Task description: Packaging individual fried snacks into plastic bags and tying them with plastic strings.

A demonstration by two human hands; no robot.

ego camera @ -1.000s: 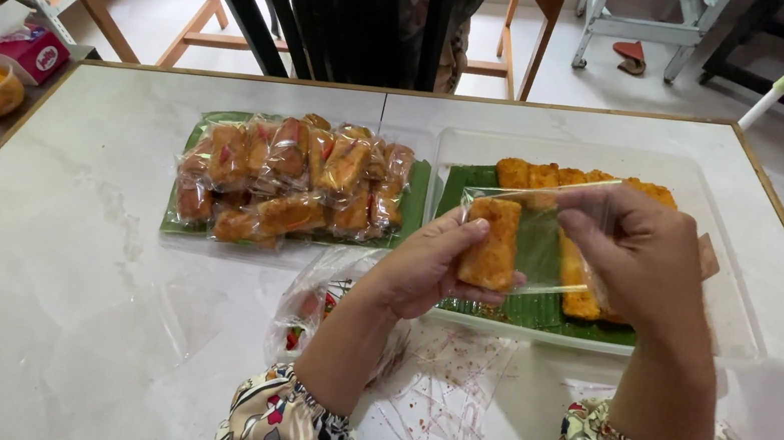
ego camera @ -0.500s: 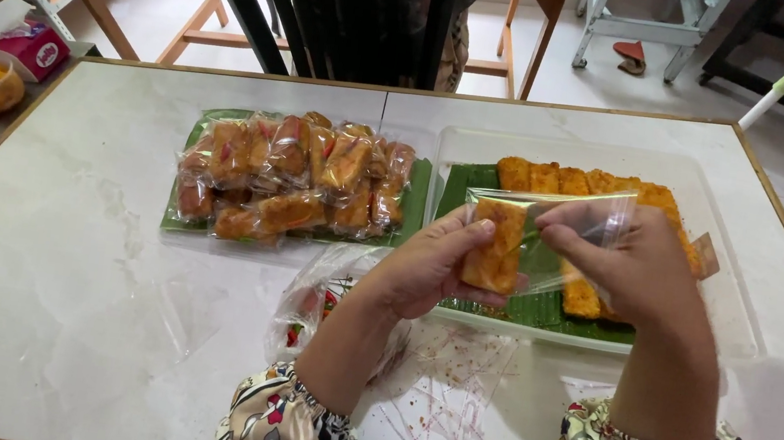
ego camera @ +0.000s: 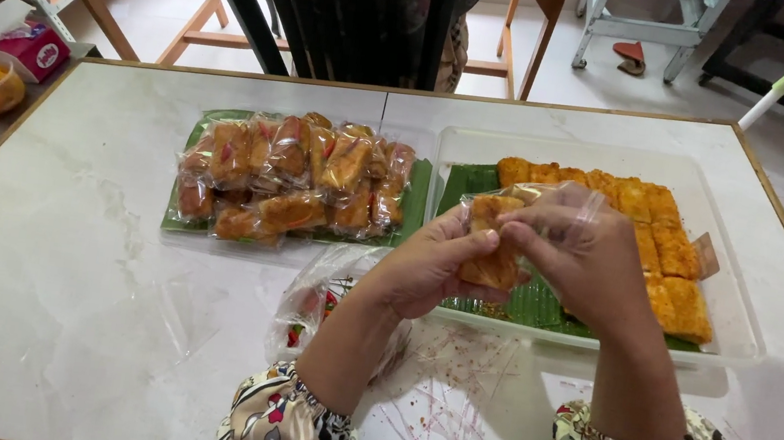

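Left hand (ego camera: 431,271): grip closed on the lower part of a fried snack (ego camera: 491,253) that sits inside a clear plastic wrapper (ego camera: 555,206); fingers pinch it from the left side.
Right hand (ego camera: 578,260): grip closed on the upper right of the same wrapper, fingertips bunching the film over the snack.
Change from half a second ago: the open film, then spread flat between the hands, is now gathered tight, and the two hands have come together until they touch (the wrapper mouth is no longer visible as a wide strip).
Reading of that change: the snack appears to be fully enclosed and the wrapper is at the closing stage; whether it is sealed cannot be told.
Position of the snack: held in the air just above the near left corner of the clear tray (ego camera: 731,325), not resting on it.
Clear tray: lined with green leaf (ego camera: 527,303), carrying unwrapped fried pieces (ego camera: 652,234) in rows along its far and right sides.
Wrapped pile (ego camera: 291,182): individually bagged pieces heaped on a second leaf-lined tray, just left of the clear tray.
Loose bag (ego camera: 315,306): a crumpled clear bag on the worktop (ego camera: 54,256), beneath the left forearm.
Scraps (ego camera: 448,409): thin pink strips scattered on the worktop between the sleeves.
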